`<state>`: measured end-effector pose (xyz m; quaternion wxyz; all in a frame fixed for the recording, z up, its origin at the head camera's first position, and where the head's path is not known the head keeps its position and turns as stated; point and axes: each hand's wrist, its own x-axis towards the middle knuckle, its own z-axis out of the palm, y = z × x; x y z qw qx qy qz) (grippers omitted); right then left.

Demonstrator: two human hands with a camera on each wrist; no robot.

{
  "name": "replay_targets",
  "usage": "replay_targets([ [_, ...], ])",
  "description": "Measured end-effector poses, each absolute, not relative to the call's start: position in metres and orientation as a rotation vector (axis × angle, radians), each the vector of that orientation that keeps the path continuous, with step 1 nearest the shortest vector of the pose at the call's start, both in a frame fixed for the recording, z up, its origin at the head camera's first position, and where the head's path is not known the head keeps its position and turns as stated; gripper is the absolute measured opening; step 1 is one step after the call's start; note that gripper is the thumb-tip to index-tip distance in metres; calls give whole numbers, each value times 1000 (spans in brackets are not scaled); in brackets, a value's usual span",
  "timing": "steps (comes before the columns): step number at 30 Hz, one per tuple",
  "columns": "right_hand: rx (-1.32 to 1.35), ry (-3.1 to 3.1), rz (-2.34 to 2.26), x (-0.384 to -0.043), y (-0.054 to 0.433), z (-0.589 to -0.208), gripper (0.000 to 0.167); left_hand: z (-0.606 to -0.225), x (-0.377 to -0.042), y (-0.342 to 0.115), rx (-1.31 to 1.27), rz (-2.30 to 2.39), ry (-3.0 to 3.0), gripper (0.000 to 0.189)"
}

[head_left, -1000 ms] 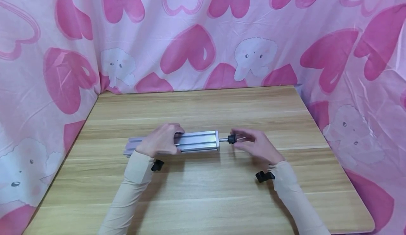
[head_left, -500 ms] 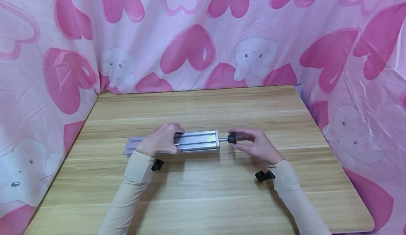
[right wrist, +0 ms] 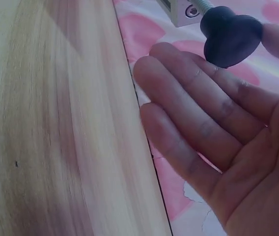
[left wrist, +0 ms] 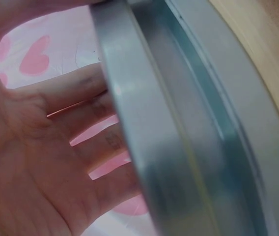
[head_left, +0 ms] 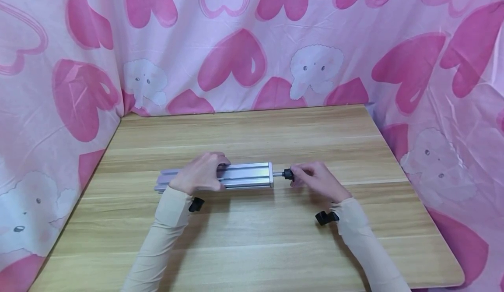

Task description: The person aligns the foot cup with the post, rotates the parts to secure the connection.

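Observation:
A silver aluminium profile with long grooves lies roughly level across the middle of the head view. My left hand grips it from above near its middle; the left wrist view has the grooved profile close up, thumb and fingers on it. From its right end a threaded rod sticks out, tipped by a black levelling foot. My right hand pinches that foot's rim. In the right wrist view the thumb touches the black foot, while the other fingers extend below it.
A wood-grain table lies under both hands. Pink cloth with hearts hangs behind it and along both sides. Black wrist mounts stick out from both cuffs.
The right thumb and fingers, spread around the black foot before, have drawn together at its rim. The left hand and the profile have hardly moved.

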<state>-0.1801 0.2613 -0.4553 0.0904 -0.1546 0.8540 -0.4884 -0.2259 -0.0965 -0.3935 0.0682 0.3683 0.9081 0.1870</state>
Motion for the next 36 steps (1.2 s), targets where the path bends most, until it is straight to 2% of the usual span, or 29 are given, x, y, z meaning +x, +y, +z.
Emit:
replay_targets([
  [7, -492, 2544, -1401, -182, 262, -457, 48, -396, -227, -97, 1108, 557, 2735, 45],
  [12, -464, 2589, -1422, -179, 263, -457, 38, -396, -227, -98, 1100, 573, 2733, 46],
  [16, -531, 2567, -1562, -177, 261, -455, 55, -397, -228, -100, 1101, 580, 2733, 48],
  [18, -592, 2557, -1605, -178, 261, -455, 58, -397, -228, -101, 1108, 581, 2735, 48],
  [25, -590, 2555, -1627, -179, 259, -456, 52, -398, -228, -101, 1117, 572, 2738, 46],
  [36, -447, 2580, -1522, -179, 258, -457, 35, -398, -227, -101, 1126, 572, 2742, 46],
])
